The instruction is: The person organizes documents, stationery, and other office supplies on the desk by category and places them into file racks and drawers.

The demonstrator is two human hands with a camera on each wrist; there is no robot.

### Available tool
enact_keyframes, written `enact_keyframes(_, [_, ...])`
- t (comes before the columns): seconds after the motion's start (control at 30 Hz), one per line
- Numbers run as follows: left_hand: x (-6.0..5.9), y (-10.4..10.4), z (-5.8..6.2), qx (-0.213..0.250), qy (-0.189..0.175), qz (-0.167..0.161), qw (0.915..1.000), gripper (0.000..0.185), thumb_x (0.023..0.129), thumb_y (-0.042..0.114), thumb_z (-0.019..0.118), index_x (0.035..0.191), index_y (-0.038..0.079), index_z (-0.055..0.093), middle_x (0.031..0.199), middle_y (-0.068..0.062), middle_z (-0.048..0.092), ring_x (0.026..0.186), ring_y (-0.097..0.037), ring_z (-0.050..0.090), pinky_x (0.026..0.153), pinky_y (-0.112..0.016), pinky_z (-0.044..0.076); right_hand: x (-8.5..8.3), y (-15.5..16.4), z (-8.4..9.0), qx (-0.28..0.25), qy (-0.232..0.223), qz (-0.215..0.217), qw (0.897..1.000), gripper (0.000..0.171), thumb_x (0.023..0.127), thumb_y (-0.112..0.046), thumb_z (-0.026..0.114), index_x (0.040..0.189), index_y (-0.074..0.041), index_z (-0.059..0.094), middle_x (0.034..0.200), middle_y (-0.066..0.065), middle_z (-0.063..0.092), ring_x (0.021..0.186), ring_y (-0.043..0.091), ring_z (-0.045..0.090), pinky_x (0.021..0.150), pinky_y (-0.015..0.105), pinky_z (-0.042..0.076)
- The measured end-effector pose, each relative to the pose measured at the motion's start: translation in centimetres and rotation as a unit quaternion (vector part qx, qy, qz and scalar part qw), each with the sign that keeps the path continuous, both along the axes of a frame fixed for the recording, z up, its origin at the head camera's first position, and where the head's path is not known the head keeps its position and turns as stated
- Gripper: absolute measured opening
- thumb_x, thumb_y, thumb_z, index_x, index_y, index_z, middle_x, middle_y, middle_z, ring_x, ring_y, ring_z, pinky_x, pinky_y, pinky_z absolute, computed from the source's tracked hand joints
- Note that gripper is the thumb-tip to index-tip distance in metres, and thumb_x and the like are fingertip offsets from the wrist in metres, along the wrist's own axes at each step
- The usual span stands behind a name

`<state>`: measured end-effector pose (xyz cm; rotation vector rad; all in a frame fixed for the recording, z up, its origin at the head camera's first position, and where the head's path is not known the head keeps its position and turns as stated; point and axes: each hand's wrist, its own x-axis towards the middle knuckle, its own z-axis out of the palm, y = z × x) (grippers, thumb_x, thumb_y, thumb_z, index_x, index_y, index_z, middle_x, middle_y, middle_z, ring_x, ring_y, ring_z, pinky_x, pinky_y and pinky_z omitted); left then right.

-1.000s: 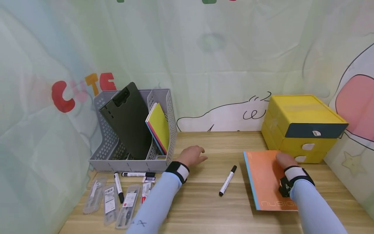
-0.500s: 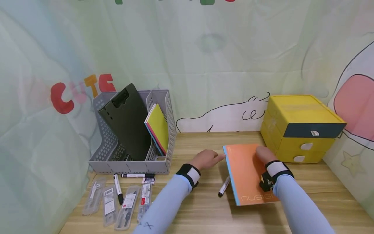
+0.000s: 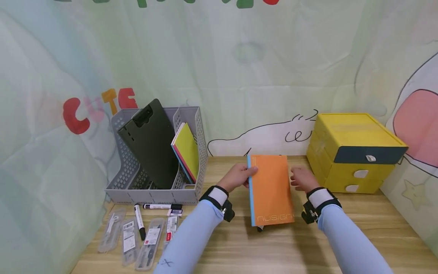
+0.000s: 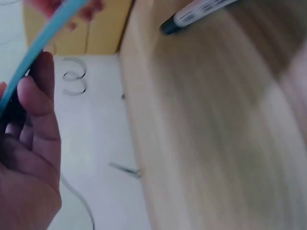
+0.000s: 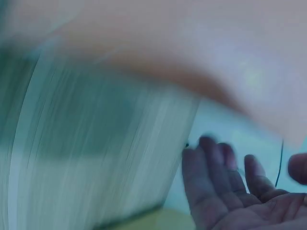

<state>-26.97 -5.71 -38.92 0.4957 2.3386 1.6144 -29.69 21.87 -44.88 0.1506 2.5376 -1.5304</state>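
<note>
An orange notebook (image 3: 272, 190) with a blue spine is raised off the wooden table (image 3: 239, 251), its cover facing me. My left hand (image 3: 239, 177) grips it by the spine edge; in the left wrist view the thumb of that hand (image 4: 29, 158) lies against the blue spine (image 4: 43, 40). To the right of the notebook's right edge, my right hand (image 3: 302, 179) is spread, and its fingers (image 5: 230, 191) show straight in the blurred right wrist view. A black-capped white marker (image 4: 201, 12) lies on the table under the notebook, only its tip (image 3: 260, 228) showing.
A grey file rack (image 3: 150, 196) at the left holds a black clipboard (image 3: 150, 140) and yellow notebooks (image 3: 186, 150). A yellow drawer box (image 3: 352, 152) stands at the right. Markers (image 3: 138, 220) and packaged stationery (image 3: 150, 239) lie in front of the rack.
The notebook slid left over the marker and came up off the table. My left hand took hold of its spine edge. My right hand came off the cover.
</note>
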Motion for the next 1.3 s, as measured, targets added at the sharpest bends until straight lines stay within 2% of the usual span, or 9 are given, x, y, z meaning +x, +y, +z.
enact_keyframes(0.13, [-0.8, -1.9, 1.6, 0.027, 0.027, 0.043, 0.9984, 0.034, 0.103, 0.025, 0.054, 0.111, -0.006, 0.066, 0.080, -0.007, 0.068, 0.062, -0.011, 0.059, 0.059, -0.024, 0.052, 4.6, 0.0, 4.6, 0.189, 0.025, 0.045, 0.981, 0.073, 0.106, -0.046, 0.030, 0.141, 0.018, 0.034, 0.138, 0.039, 0.043, 0.121, 0.051, 0.048, 0.098, 0.057, 0.042])
enact_keyframes(0.3, [-1.6, -4.9, 3.9, 0.065, 0.107, 0.122, 0.9846, 0.029, 0.101, 0.020, 0.059, 0.113, -0.006, 0.066, 0.086, -0.012, 0.069, 0.064, -0.011, 0.061, 0.057, -0.027, 0.054, 5.3, 2.1, 3.0, 0.289, 0.023, 0.082, 0.954, 0.087, 0.101, -0.054, 0.043, 0.141, 0.022, 0.028, 0.141, 0.043, 0.035, 0.128, 0.057, 0.038, 0.106, 0.062, 0.032])
enact_keyframes(0.4, [-1.9, -6.5, 6.0, 0.064, 0.191, 0.188, 0.9613, 0.030, 0.101, 0.023, 0.060, 0.108, -0.005, 0.069, 0.087, -0.015, 0.071, 0.064, -0.016, 0.062, 0.057, -0.030, 0.053, 5.1, 2.8, 2.1, 0.289, 0.021, 0.086, 0.953, 0.087, 0.101, -0.053, 0.045, 0.141, 0.022, 0.029, 0.140, 0.043, 0.036, 0.127, 0.057, 0.038, 0.105, 0.063, 0.032])
enact_keyframes(0.63, [-1.7, -10.2, 11.3, 0.065, 0.353, 0.370, 0.8567, 0.035, 0.101, 0.030, 0.059, 0.098, -0.004, 0.069, 0.096, -0.016, 0.074, 0.086, -0.025, 0.071, 0.065, -0.026, 0.052, 5.2, 2.8, 1.8, 0.295, 0.038, 0.091, 0.950, 0.082, 0.100, -0.051, 0.047, 0.136, 0.022, 0.038, 0.135, 0.043, 0.043, 0.123, 0.057, 0.044, 0.102, 0.062, 0.036])
enact_keyframes(0.8, [-1.5, -12.9, 13.6, 0.131, 0.410, 0.469, 0.7710, 0.035, 0.102, 0.032, 0.056, 0.111, 0.000, 0.068, 0.100, -0.011, 0.074, 0.090, -0.016, 0.070, 0.066, -0.020, 0.046, 5.5, 3.1, 2.2, 0.299, 0.028, 0.095, 0.949, 0.083, 0.101, -0.052, 0.044, 0.137, 0.022, 0.036, 0.137, 0.043, 0.041, 0.125, 0.058, 0.041, 0.103, 0.063, 0.035])
enact_keyframes(0.9, [-1.7, -14.1, 13.9, 0.156, 0.414, 0.512, 0.7366, 0.037, 0.101, 0.034, 0.057, 0.116, 0.002, 0.067, 0.105, -0.007, 0.074, 0.098, -0.011, 0.069, 0.075, -0.019, 0.049, 5.7, 3.3, 2.5, 0.301, 0.030, 0.094, 0.948, 0.081, 0.102, -0.051, 0.043, 0.136, 0.023, 0.037, 0.136, 0.043, 0.041, 0.124, 0.058, 0.041, 0.102, 0.063, 0.036])
enact_keyframes(0.97, [-1.9, -14.8, 13.6, 0.152, 0.405, 0.531, 0.7286, 0.038, 0.101, 0.034, 0.058, 0.118, 0.001, 0.067, 0.108, -0.006, 0.073, 0.102, -0.011, 0.068, 0.084, -0.022, 0.051, 5.8, 3.3, 2.6, 0.302, 0.030, 0.092, 0.948, 0.080, 0.102, -0.049, 0.043, 0.135, 0.023, 0.038, 0.136, 0.043, 0.041, 0.124, 0.058, 0.042, 0.102, 0.063, 0.036])
enact_keyframes(1.07, [-2.2, -15.5, 12.5, 0.116, 0.392, 0.542, 0.7337, 0.039, 0.102, 0.035, 0.056, 0.119, 0.002, 0.067, 0.109, -0.009, 0.073, 0.103, -0.016, 0.068, 0.086, -0.032, 0.053, 5.8, 3.4, 2.7, 0.300, 0.030, 0.087, 0.950, 0.079, 0.102, -0.050, 0.043, 0.134, 0.022, 0.040, 0.135, 0.043, 0.043, 0.123, 0.058, 0.043, 0.101, 0.063, 0.037])
enact_keyframes(1.3, [-3.0, -15.3, 8.7, 0.008, 0.348, 0.529, 0.7742, 0.039, 0.103, 0.035, 0.054, 0.107, -0.002, 0.067, 0.096, -0.020, 0.071, 0.091, -0.034, 0.069, 0.073, -0.046, 0.053, 5.7, 3.6, 2.2, 0.294, 0.030, 0.086, 0.952, 0.082, 0.101, -0.054, 0.042, 0.132, 0.021, 0.043, 0.133, 0.042, 0.046, 0.120, 0.058, 0.045, 0.099, 0.063, 0.038])
